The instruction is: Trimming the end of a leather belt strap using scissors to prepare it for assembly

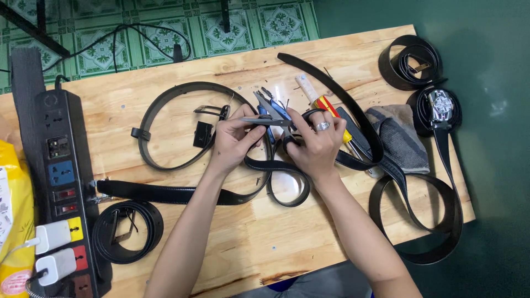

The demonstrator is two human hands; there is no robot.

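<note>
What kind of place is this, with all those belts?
Probably a small belt repair or craft bench: black belts lie across a wooden table, both hands work scissors on one, and a power strip sits nearby.

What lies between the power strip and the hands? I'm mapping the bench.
Head view: a looped black belt, its strap end and bare wooden table.
</note>
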